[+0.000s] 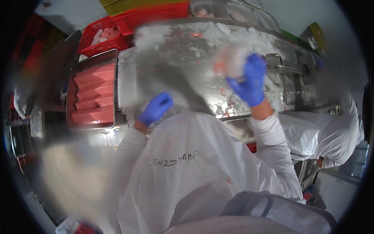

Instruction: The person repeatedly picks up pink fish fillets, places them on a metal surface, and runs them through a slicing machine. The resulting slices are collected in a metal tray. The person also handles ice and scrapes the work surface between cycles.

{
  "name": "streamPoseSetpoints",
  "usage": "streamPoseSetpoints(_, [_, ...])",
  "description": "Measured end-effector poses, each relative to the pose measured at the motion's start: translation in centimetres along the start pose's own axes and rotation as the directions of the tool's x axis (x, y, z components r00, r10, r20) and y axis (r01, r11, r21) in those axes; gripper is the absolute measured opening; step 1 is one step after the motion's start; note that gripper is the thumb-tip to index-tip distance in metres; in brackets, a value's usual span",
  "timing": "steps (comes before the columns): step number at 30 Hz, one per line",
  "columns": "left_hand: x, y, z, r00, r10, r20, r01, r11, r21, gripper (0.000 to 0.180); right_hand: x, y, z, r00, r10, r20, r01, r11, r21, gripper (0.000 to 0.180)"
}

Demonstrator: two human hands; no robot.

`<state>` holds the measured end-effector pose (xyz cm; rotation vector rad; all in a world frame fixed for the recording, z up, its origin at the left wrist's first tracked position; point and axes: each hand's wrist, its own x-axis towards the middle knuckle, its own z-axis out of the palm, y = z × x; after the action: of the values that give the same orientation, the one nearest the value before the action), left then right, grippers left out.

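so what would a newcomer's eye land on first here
Probably the ridged pink pieces in the metal tray at left. Next, the blue-gloved right hand at a blurred pink-and-white mass, right of centre, then a red crate at upper left.

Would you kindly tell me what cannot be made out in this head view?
In the head view:
Pink-and-white thing by the right hand: blur hides its outline and whether it is gripped.
Left hand: its curled fingers hide whether anything is inside.
Beige patch, lower left: blur hides what it is.
Yellow container: the upper edge cuts it off.
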<state>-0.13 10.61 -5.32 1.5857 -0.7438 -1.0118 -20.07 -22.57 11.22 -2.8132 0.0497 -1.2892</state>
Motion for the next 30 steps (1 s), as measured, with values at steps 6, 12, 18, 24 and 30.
streamPoseSetpoints(6, [2.5,-2.7,1.9,0.997,-0.042,0.057,0.044,0.998,-0.034,0.011,3.6,10.2,-16.7,0.855,0.207,-0.475,-0.186,0.978,0.092,0.078])
streamPoseSetpoints(12, [5.9,-3.0,4.6,0.991,-0.072,0.111,0.084,0.991,-0.108,0.012,10.8,19.7,-23.2,0.575,0.092,-0.813,-0.272,0.959,-0.084,0.068])
streamPoseSetpoints(18, [11.7,-1.6,8.5,0.969,-0.009,0.245,0.001,1.000,0.031,0.013,-4.0,39.0,-8.5,0.437,0.745,0.504,-0.885,0.455,0.095,0.033])
streamPoseSetpoints(24, [18.0,3.2,11.5,0.974,-0.043,0.224,0.001,0.983,0.186,0.012,-25.3,25.4,6.3,-0.095,0.319,0.943,-0.995,-0.065,-0.078,0.056])
streamPoseSetpoints(30, [33.9,5.4,15.1,0.970,0.085,0.226,-0.149,0.948,0.281,0.019,-28.8,19.6,10.8,0.161,0.341,0.926,-0.818,-0.478,0.319,0.059])
